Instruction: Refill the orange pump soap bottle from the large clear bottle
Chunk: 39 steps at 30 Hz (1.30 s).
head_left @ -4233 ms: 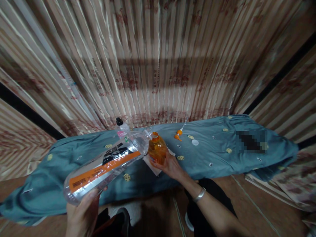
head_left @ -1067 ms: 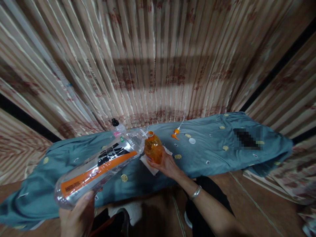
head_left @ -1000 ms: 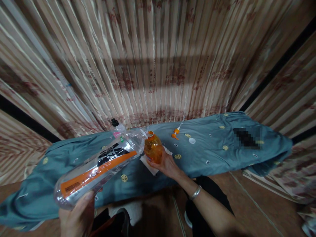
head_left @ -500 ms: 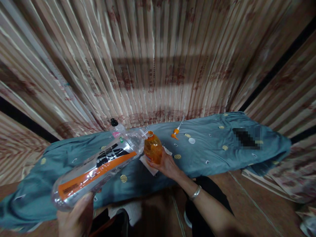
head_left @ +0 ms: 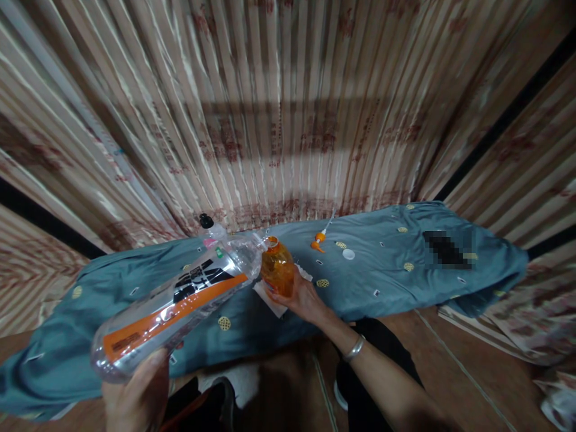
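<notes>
My left hand [head_left: 139,387] is closed around the lower end of a large clear plastic bottle [head_left: 180,300] with a silver and orange label. The bottle lies tilted, its neck towards the right. Its mouth is right by the open top of an amber bottle [head_left: 275,267], which my right hand [head_left: 303,294] grips from the right. Whether liquid passes between them I cannot make out. Under the amber bottle a white paper [head_left: 270,300] is partly hidden. An orange pump head [head_left: 318,239] with a thin clear tube lies on the cloth beyond, near a white round disc [head_left: 348,254].
A blue-green patterned cloth [head_left: 378,276] covers the long low surface. Behind the large bottle stands a clear bottle with a black cap [head_left: 206,221]. A blurred dark object [head_left: 447,249] lies at the right. Striped curtains [head_left: 279,132] hang close behind.
Both bottles keep nearly the same pose, with both hands still holding them. The whole view has shifted very slightly.
</notes>
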{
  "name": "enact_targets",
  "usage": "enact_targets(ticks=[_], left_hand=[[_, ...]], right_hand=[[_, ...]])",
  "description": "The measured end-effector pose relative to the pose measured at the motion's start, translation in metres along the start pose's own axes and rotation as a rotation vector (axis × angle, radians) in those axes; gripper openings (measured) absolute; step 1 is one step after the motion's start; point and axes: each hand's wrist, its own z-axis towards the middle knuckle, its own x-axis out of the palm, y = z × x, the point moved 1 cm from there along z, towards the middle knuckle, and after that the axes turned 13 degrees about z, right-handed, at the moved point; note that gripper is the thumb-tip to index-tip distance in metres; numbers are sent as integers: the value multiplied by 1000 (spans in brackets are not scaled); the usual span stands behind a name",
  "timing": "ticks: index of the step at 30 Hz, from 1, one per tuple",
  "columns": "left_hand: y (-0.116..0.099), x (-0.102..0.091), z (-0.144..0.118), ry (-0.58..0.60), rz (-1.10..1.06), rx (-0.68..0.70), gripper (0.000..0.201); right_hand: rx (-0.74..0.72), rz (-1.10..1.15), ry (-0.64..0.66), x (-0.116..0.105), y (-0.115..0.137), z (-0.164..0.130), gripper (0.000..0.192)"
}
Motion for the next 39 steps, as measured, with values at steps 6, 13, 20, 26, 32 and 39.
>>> enact_targets(ticks=[6, 13, 20, 26, 32, 39], left_hand=[[-10, 4, -2, -37, -95, -56, 49], [-15, 6, -3, -55, -83, -95, 50], [-18, 10, -2, -116, -67, -133, 55], [-16, 7, -2, -93, -82, -87, 52], [-20, 8, -7, -83, -37, -119, 54], [-13, 2, -3, -56, -44, -62, 56]], right_hand=[[17, -16, 0, 1, -1, 0, 85], [7, -10, 7, 0, -1, 1, 85], [1, 5, 12, 1, -4, 2, 86], [-1, -9, 9, 0, -4, 0, 86], [-7, 4, 10, -1, -3, 0, 86], [2, 0, 14, -1, -2, 0, 88]])
